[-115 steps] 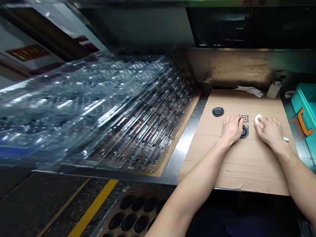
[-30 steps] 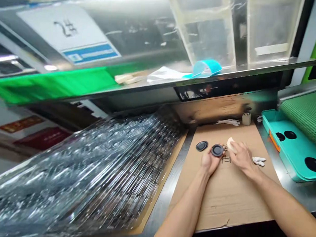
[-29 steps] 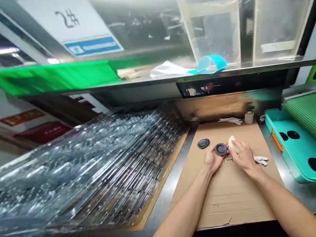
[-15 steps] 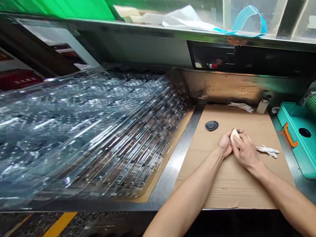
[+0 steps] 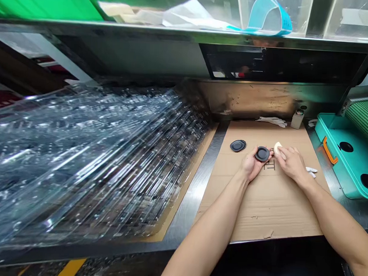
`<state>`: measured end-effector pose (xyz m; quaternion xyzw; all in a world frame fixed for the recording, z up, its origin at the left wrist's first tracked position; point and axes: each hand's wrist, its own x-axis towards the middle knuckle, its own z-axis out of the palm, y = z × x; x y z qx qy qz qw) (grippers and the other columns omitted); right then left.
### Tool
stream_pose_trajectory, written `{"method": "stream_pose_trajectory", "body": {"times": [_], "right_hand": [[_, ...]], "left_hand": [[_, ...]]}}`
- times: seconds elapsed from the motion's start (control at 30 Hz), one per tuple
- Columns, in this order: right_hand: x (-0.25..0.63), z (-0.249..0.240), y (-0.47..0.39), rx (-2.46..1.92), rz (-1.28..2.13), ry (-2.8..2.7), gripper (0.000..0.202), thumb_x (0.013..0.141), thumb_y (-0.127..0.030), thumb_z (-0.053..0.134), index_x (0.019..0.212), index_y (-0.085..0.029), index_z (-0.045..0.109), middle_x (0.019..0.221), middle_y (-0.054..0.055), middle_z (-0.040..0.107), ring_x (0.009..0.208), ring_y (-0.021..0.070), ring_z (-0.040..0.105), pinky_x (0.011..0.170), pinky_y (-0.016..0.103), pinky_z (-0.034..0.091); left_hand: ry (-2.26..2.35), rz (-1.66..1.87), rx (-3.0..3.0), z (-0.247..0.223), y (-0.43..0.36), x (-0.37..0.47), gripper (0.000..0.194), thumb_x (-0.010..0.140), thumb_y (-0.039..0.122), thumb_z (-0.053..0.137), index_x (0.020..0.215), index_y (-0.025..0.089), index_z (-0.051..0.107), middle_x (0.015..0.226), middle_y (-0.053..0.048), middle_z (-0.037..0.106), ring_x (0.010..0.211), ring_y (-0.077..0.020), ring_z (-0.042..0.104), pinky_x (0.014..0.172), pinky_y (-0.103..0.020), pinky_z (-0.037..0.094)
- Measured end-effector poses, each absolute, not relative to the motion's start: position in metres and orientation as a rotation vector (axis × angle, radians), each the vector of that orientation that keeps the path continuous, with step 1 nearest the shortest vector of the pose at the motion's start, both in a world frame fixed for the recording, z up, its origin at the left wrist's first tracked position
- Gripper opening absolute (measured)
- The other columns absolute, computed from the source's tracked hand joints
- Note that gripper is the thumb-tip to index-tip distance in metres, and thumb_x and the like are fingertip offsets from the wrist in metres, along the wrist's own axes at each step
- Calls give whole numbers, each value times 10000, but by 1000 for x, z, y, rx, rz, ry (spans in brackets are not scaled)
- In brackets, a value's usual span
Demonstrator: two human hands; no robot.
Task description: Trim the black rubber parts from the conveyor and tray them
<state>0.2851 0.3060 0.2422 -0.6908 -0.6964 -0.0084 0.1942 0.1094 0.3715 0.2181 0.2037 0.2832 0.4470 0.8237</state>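
My left hand (image 5: 252,166) holds a small black rounded part (image 5: 262,153), shaped like a shallow cup or lid, its face turned up. Just to the right, my right hand (image 5: 291,162) pinches a cream-white pad (image 5: 278,148), perhaps a sponge, apart from the black part. A second black part (image 5: 238,145) of like shape lies on the cardboard sheet (image 5: 254,209), left of my hands. Partly hidden behind my right wrist is a white glove (image 5: 312,171).
Stacked clear plastic trays (image 5: 110,163) fill the left side. At the back are another white glove (image 5: 272,121) and a small bottle (image 5: 297,119). A teal box (image 5: 352,168) with an orange latch (image 5: 330,151) holds black parts at right. A metal shelf (image 5: 175,34) runs overhead.
My hands have drawn apart. The white pad has come off the black part and moved right with my right hand, baring the part in my left. The whole view has shifted slightly.
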Motion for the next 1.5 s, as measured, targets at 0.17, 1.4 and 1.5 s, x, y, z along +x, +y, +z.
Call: {"method": "stream_pose_trajectory", "body": {"times": [0.17, 1.4, 1.5], "right_hand": [[328, 277, 286, -2126, 208, -2114, 435, 873, -528, 758, 1193, -237, 717, 1177, 101, 747, 1074, 313, 643, 877, 378, 438], [421, 374, 489, -2383, -199, -1909, 292, 911, -229, 617, 1133, -168, 797, 1171, 149, 778, 1051, 294, 710, 856, 353, 541], [387, 351, 443, -2056, -40, -1703, 311, 980, -343, 552, 1130, -143, 735, 1011, 148, 778, 911, 261, 716, 779, 340, 549]], "left_hand": [[630, 1028, 378, 222, 377, 101, 386, 1110, 431, 416, 1106, 129, 656, 1176, -168, 774, 1017, -240, 780, 846, -332, 614], [495, 893, 294, 232, 377, 108, 423, 1096, 398, 345, 1204, 100, 624, 1109, -230, 774, 867, -251, 776, 634, -287, 517], [466, 852, 278, 232, 377, 106, 430, 1072, 346, 346, 1256, 82, 630, 1156, -251, 764, 953, -293, 774, 680, -328, 546]]}}
